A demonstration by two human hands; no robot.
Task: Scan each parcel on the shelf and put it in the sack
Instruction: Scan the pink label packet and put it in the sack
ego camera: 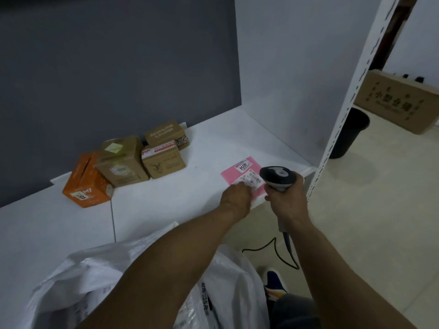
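Observation:
A flat pink parcel (240,175) with a white label lies near the right front edge of the white shelf (180,198). My left hand (236,198) rests on its near edge, fingers curled onto it. My right hand (286,198) grips a grey handheld scanner (278,177), its head pointing down over the pink parcel's label. Further back on the shelf sit an orange box (86,184) and three brown cardboard boxes (122,162), (164,161), (165,132). A white plastic sack (95,276) with parcels inside stands open below the shelf's front edge.
A white perforated shelf upright (342,115) rises just right of the scanner. On the floor to the right stand a black bin (349,134) and a large cardboard box (399,103). The scanner's black cable (275,250) trails on the floor by my shoe (273,283).

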